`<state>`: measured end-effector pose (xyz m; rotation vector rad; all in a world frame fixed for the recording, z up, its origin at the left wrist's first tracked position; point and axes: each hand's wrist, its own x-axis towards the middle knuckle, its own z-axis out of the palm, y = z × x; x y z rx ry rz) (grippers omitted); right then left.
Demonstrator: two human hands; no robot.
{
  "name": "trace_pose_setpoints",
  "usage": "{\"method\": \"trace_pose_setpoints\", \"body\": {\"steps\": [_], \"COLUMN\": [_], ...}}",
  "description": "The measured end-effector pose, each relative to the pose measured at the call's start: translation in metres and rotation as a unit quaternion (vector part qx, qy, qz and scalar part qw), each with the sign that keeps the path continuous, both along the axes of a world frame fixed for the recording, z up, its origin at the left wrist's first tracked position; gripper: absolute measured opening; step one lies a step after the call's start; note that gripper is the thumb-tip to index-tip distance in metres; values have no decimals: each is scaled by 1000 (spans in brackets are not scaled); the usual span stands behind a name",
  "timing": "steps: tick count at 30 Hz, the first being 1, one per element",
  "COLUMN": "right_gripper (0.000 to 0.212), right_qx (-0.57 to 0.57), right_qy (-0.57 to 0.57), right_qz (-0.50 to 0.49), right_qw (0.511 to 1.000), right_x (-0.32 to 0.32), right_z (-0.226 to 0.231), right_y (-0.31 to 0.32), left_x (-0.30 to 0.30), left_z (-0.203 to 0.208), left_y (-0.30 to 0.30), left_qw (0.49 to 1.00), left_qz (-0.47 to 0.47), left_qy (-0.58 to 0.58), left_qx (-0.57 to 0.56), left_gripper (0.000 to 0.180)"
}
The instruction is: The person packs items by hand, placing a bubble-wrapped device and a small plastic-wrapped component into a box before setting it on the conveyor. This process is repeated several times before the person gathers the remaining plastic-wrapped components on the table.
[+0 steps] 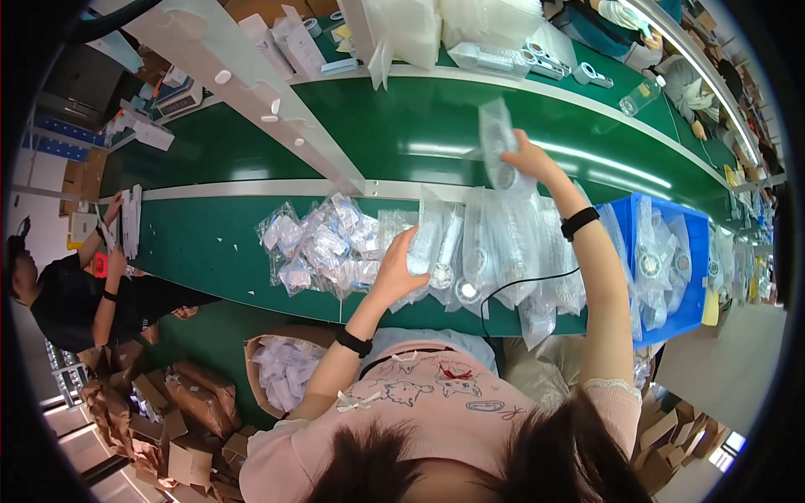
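Note:
My right hand [532, 159] is raised over the far part of the green bench, its fingers closed on a clear bubble-wrap bag [496, 126]; what the bag holds is blurred. Lower and to the left, my left hand [401, 272] curves its thumb and fingers round another clear bag [428, 230] standing at the end of a row. To its right, several bagged items [511, 243] with round white ends lie close together. Left of that hand is a heap of small clear packets [327, 243] with white and blue contents.
A blue bin [694, 289] of bagged items stands at the right. A black cable [528, 281] crosses the bags. A metal post [277, 109] slants down to the bench. An open carton [251, 369] sits below the front edge. At the left, another person [71, 293] works.

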<state>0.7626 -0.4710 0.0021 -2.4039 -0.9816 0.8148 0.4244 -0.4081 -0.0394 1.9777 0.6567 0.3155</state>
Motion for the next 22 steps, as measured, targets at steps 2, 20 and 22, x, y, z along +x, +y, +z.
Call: {"method": "trace_pose_setpoints", "body": {"steps": [2,20,22], "right_gripper": [76,69,72], "right_qx": [4,-9,99], "right_qy": [-7,-233,-265], "right_qz": [45,140,165], "right_qw": [999,962,945], "right_x": [-40,-274,-298], "right_z": [22,24,25], "right_y": [9,-59,-81], "left_x": [-7,-44,-51], "left_z": [0,-20,-29], "left_y": [-8,-19,-18], "left_qw": [1000,993,993], "left_qz": [-11,35,10], "left_qy": [1,-60,-67], "left_qx": [8,99,101], "left_gripper": [76,49,53]}}
